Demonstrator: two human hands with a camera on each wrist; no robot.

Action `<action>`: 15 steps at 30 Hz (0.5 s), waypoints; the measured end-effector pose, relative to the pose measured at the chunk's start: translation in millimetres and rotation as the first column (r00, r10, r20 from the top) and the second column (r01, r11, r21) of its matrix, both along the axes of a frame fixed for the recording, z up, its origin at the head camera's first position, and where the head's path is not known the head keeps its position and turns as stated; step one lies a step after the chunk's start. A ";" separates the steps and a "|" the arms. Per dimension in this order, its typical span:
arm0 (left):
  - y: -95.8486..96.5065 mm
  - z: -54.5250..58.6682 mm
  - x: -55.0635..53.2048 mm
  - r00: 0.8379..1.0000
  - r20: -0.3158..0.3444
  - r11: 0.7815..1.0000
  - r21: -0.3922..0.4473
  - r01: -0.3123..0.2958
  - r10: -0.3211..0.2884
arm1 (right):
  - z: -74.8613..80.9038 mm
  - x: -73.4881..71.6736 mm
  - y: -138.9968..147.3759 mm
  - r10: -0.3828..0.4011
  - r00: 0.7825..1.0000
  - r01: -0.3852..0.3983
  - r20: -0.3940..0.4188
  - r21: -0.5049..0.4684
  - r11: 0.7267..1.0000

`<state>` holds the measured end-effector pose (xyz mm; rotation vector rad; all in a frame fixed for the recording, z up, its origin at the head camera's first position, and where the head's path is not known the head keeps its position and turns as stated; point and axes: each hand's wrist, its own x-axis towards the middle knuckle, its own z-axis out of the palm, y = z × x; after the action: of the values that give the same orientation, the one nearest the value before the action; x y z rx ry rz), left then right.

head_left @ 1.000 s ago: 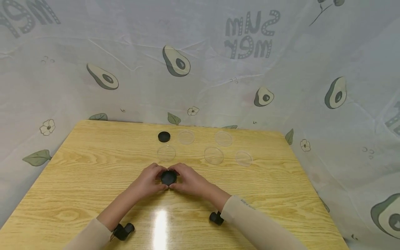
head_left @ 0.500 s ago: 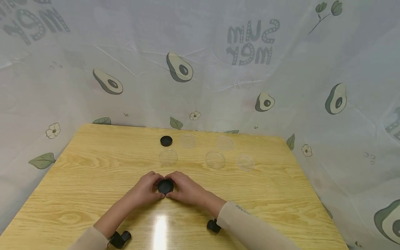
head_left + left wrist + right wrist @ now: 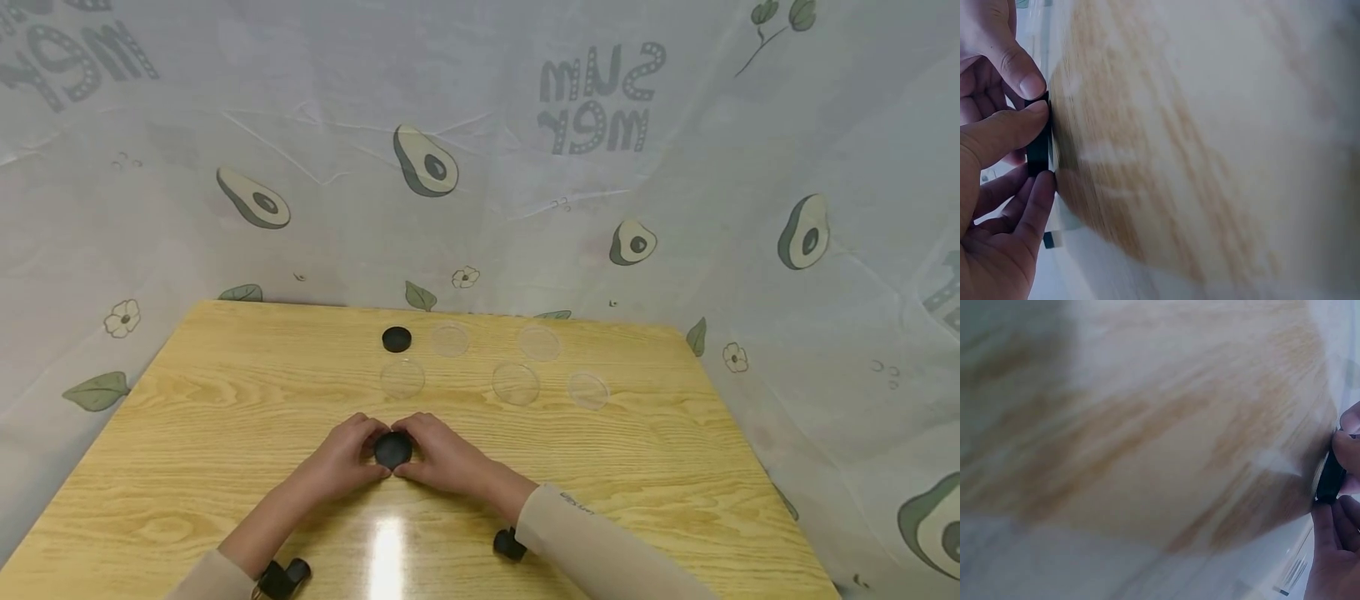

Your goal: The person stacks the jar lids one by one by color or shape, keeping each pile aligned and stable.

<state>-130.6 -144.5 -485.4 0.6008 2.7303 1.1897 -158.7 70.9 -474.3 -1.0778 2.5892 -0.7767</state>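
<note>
A shallow black round lid [image 3: 393, 451] is held between both hands at the front middle of the wooden table. My left hand [image 3: 347, 457] grips its left side, thumb at the near edge and fingers at the far edge. On the opposite side my right hand [image 3: 444, 456] grips it the same way, and the fingertips of the two hands almost meet. Seen edge-on in the left wrist view, the lid [image 3: 1039, 147] stands close over the tabletop. Only part of the right hand [image 3: 1335, 565] shows at the border of the right wrist view.
Another black round lid [image 3: 396, 339] lies at the back of the table [image 3: 225, 400]. Several clear discs lie near it, among them a left one [image 3: 402, 379], a middle one [image 3: 516, 384] and a right one [image 3: 588, 391]. A printed curtain [image 3: 495, 192] hangs behind.
Both hands have drawn the black lid a little toward the person and slightly left, mostly in the first half second. The grip looks the same, and the other lid and discs stay put.
</note>
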 end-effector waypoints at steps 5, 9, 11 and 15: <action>0.2 -1.3 1.8 0.999 -0.026 1.000 0.004 0.021 -0.021 | -2.5 0.8 0.5 -0.006 1.000 0.006 -0.001 0.008 1.000; -0.4 -1.5 2.2 0.999 -0.035 1.000 0.011 0.024 -0.024 | -3.7 -0.1 0.1 -0.011 1.000 0.011 -0.001 0.011 1.000; -0.9 -1.3 2.0 0.999 -0.029 1.000 0.017 0.025 -0.025 | -3.2 -0.9 -0.3 -0.016 1.000 0.016 0.010 0.010 1.000; -2.0 -1.0 1.6 1.000 -0.012 1.000 0.008 0.018 -0.018 | -3.0 -2.2 -0.8 -0.034 0.998 0.033 0.049 0.009 0.999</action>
<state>-129.0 -146.5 -486.4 0.6338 2.7248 1.1981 -160.9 70.1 -477.3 -1.0027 2.5737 -0.7889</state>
